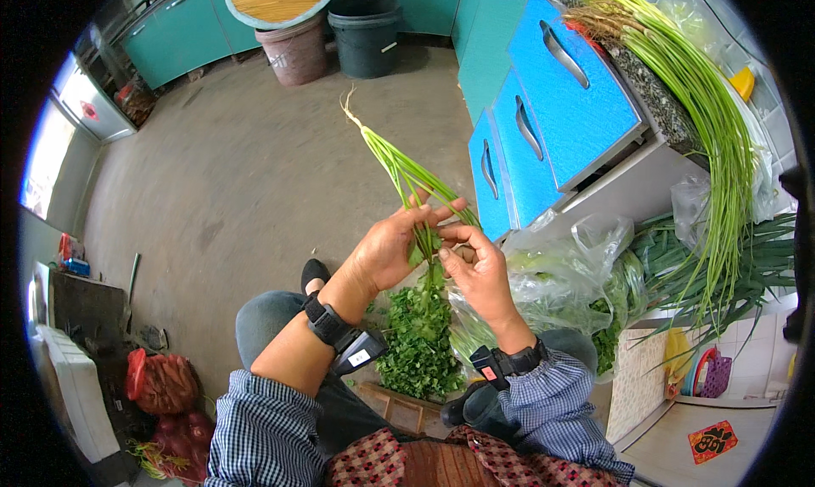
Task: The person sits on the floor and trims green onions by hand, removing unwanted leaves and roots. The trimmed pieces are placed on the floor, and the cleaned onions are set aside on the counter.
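Note:
My left hand [385, 248] holds a rooted coriander plant [388, 156] by its pale green stems. Its thin, whitish root points up and away from me, and its leaves hang down towards me. At the stems' lower part my right hand [477, 273] has its thumb and forefinger drawn together at the leaves; its other fingers are partly hidden. Below both hands lies a thick heap of leafy coriander [417, 356] between my knees. Both wrists wear black straps with small devices.
Clear plastic bags of greens [554, 277] lie at my right. Long-stemmed greens [707, 124] hang over the granite counter [659, 98] above blue drawers [573, 105]. Two buckets [363, 38] stand ahead on the concrete floor. A red net bag [162, 382] sits at left.

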Tool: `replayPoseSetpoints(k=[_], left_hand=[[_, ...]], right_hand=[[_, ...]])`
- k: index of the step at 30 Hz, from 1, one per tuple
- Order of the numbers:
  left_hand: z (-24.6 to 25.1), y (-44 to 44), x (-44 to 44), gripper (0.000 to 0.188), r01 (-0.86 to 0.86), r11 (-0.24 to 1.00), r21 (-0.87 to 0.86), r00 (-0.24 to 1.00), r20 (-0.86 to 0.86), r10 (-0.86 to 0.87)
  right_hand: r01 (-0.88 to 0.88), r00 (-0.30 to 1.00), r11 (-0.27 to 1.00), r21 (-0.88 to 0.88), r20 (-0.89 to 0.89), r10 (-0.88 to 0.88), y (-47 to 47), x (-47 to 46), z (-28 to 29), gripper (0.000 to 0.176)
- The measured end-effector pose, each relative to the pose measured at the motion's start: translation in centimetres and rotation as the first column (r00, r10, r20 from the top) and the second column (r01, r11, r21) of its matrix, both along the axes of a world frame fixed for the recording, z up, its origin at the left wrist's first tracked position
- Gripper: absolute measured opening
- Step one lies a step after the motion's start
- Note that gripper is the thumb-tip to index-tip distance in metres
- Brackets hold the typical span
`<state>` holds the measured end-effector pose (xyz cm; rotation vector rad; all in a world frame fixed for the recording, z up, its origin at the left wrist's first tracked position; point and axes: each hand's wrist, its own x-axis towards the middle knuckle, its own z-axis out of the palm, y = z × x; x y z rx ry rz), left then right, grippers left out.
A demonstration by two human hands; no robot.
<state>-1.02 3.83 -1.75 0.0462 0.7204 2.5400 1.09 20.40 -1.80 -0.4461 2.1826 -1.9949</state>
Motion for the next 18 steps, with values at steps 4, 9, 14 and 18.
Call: replayPoseSetpoints(k=[4,9,14,18], left_hand=[[0.4,1.0,0.9,0.050,0.000,0.994,-0.112,1.000,0.001,0.000],[0.2,1.2,0.9,0.050,-0.003,0.982,-0.189,1.000,-0.013,0.001],[-0.8,0.3,0.0,0.040,-0.030,0.953,-0.302,0.999,0.016,0.036],[-1.2,-0.6,-0.3,0.032,-0.020,0.926,-0.378,0.999,-0.047,0.003]], right_hand=[[0.096,0.987,0.989,0.112,-0.139,-0.080,-0.1,-0.1,-0.7,0.018],[0.087,0.991,0.984,0.155,-0.111,-0.071,0.5,-0.7,-1.1,0.007],[0.039,0.992,0.997,0.067,0.119,-0.046,1.2,-0.9,-0.9,0.005],[-0.003,0.986,1.000,0.009,0.169,0.001,1.0,-0.9,-0.8,0.005]])
